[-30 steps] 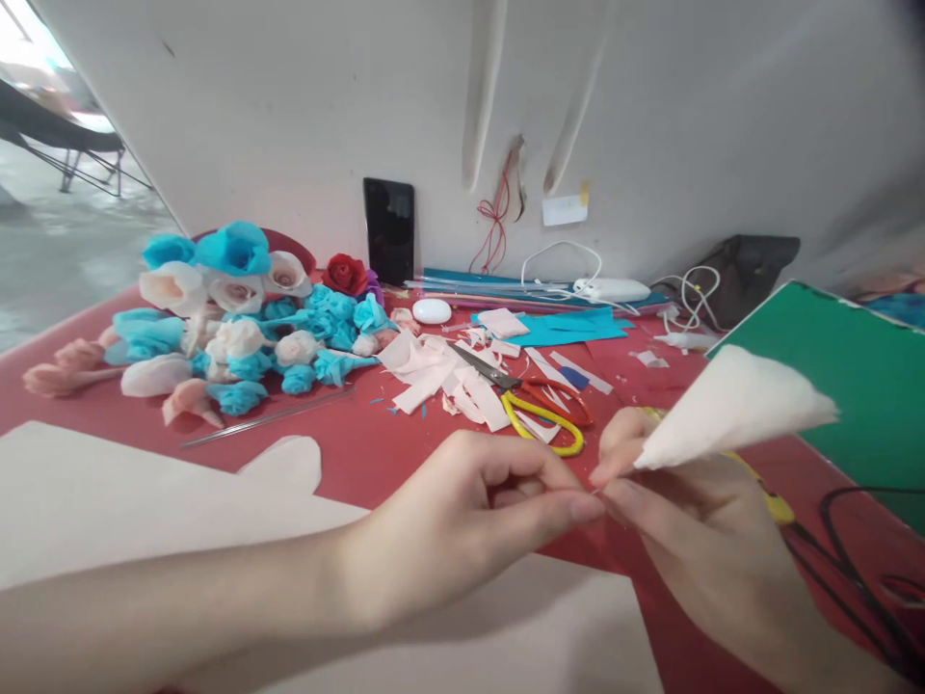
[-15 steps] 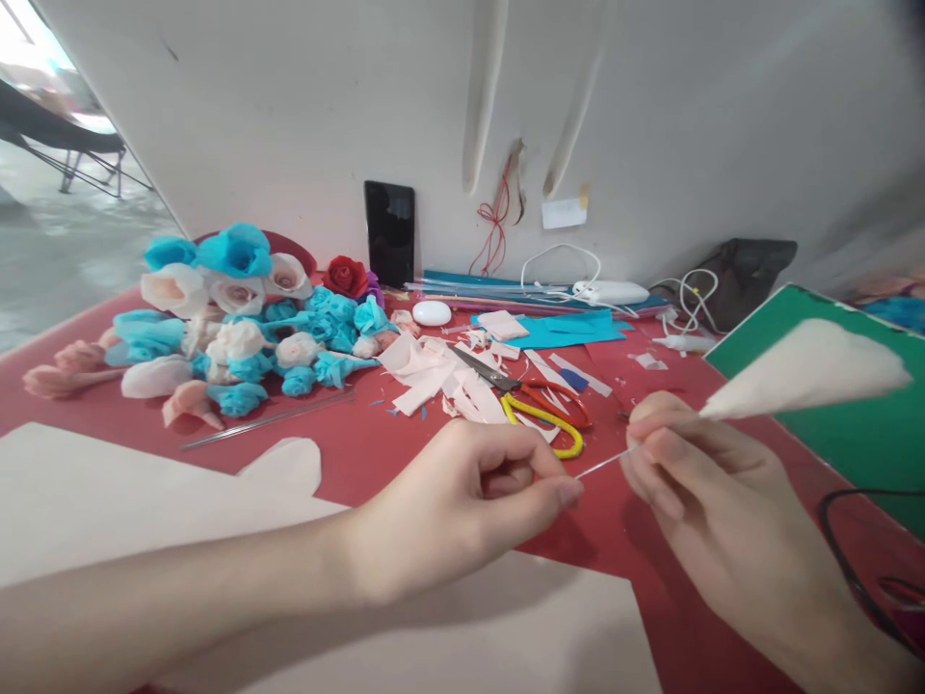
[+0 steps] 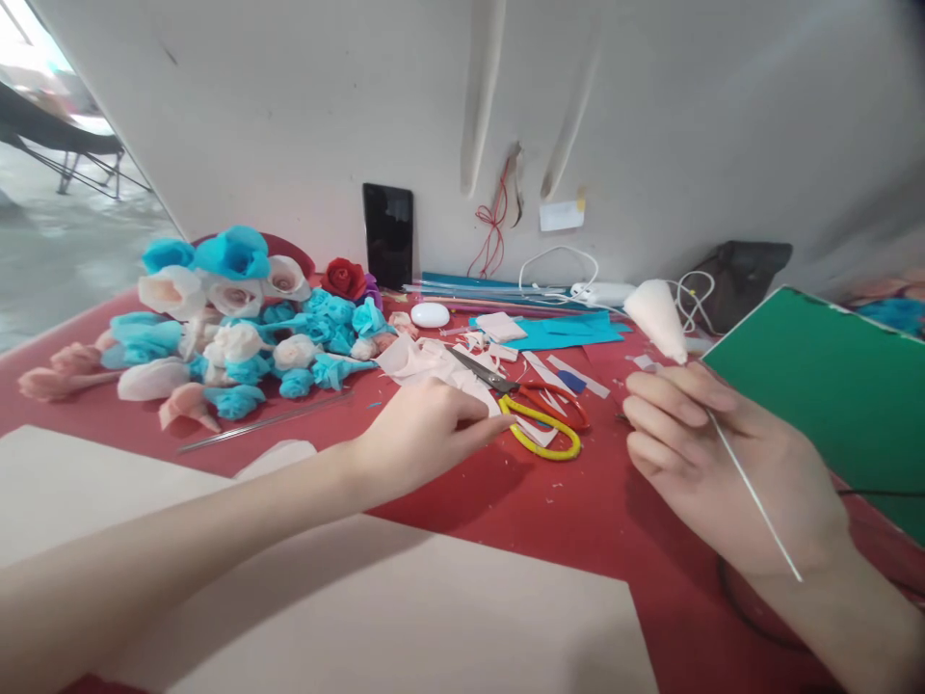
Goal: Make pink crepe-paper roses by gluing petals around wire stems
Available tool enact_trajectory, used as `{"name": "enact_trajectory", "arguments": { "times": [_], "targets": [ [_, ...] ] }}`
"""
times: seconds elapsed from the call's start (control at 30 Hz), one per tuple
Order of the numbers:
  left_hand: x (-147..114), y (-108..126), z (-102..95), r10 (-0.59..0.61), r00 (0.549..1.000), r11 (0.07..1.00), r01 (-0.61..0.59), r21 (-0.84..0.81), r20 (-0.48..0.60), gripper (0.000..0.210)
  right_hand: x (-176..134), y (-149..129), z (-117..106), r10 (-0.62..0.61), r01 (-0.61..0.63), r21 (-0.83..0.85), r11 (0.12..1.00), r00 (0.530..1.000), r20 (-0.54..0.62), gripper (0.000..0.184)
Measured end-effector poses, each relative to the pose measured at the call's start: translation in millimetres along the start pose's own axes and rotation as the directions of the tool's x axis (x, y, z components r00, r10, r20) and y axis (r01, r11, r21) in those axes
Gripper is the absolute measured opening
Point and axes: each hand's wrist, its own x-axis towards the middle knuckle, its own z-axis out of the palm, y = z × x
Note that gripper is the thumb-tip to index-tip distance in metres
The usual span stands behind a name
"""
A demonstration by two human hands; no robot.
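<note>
My right hand (image 3: 729, 463) is closed in a pinch around a thin white stem (image 3: 755, 501). The stem's free end slants down across the palm toward the wrist. A pale cream paper cone (image 3: 656, 318), narrow end down, tops the stem above my fingers. My left hand (image 3: 426, 434) is over the pale paper scraps (image 3: 415, 364), its fingers curled and its thumb pointing right. Its fingertips are hidden, so I cannot make out anything in them. Scissors (image 3: 539, 439) with one yellow and one red handle lie just right of that thumb.
Blue, white and pink paper flowers (image 3: 238, 342) are heaped at the left on the red table (image 3: 506, 520). Large cream sheets (image 3: 405, 617) lie in front. A phone (image 3: 388, 236) leans on the wall, and a green board (image 3: 816, 376) stands at the right.
My left hand has let go of the stem and moved left to the paper scraps. My right hand has turned the stem, so the cone now points upward and the free end downward.
</note>
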Motion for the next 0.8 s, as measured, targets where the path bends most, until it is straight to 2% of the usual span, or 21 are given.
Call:
{"name": "enact_trajectory", "arguments": {
  "times": [0.07, 0.13, 0.17, 0.23, 0.33, 0.43, 0.47, 0.53, 0.6, 0.7, 0.73, 0.8],
  "targets": [
    [1.9, -5.0, 0.1, 0.058, 0.998, 0.996, -0.057, 0.062, -0.006, 0.037, -1.6, 1.5, 2.0, 0.024, -0.025, 0.040, 0.999, 0.999, 0.033, 0.031],
    [3.0, -7.3, -0.1, 0.118, 0.993, 0.989, -0.116, 0.095, -0.017, 0.010, -2.5, 2.0, 3.8, 0.053, -0.063, 0.121, 0.991, 0.995, 0.088, 0.034],
    [3.2, -7.4, -0.3, 0.138, 0.990, 0.986, -0.135, 0.100, -0.018, 0.009, -2.9, 2.0, 4.4, 0.062, -0.080, 0.162, 0.983, 0.992, 0.115, 0.035],
    [2.5, -6.3, -0.6, 0.138, 0.990, 0.986, -0.136, 0.092, -0.013, 0.011, -3.9, 2.2, 4.8, 0.072, -0.105, 0.222, 0.969, 0.986, 0.153, 0.037],
    [-0.4, -4.0, 0.3, 0.092, 0.996, 0.995, -0.093, 0.031, 0.013, 0.027, -6.7, 3.4, 4.8, 0.082, -0.129, 0.253, 0.959, 0.978, 0.190, 0.040],
    [-3.2, -3.6, 2.3, 0.143, 0.988, 0.987, -0.139, -0.080, 0.051, 0.051, -9.8, 5.7, 6.2, 0.085, -0.155, 0.257, 0.954, 0.961, 0.263, 0.041],
    [-4.0, -3.3, 2.5, 0.186, 0.980, 0.977, -0.175, -0.124, 0.076, 0.053, -10.7, 6.5, 7.1, 0.089, -0.165, 0.250, 0.954, 0.953, 0.291, 0.042],
    [-5.6, -0.6, 1.3, 0.253, 0.958, 0.951, -0.221, -0.214, 0.134, 0.032, -12.0, 8.4, 9.4, 0.107, -0.190, 0.223, 0.956, 0.935, 0.337, 0.044],
    [-7.9, 6.4, -1.7, 0.242, 0.956, 0.942, -0.192, -0.274, 0.163, 0.029, -12.8, 10.7, 11.7, 0.124, -0.203, 0.181, 0.962, 0.920, 0.371, 0.045],
    [-12.3, 22.6, -4.5, 0.127, 0.980, 0.936, -0.067, -0.344, 0.156, 0.033, -13.3, 16.4, 14.6, 0.175, -0.219, 0.058, 0.974, 0.889, 0.423, 0.044],
    [-13.8, 27.8, -3.8, 0.089, 0.980, 0.911, -0.007, -0.413, 0.180, 0.033, -13.2, 18.8, 15.3, 0.191, -0.218, 0.010, 0.976, 0.873, 0.448, 0.044],
    [-16.5, 35.7, 0.5, 0.019, 0.970, 0.784, 0.136, -0.606, 0.242, 0.032, -13.0, 23.8, 16.3, 0.210, -0.208, -0.061, 0.976, 0.839, 0.501, 0.043]
  ]
}}
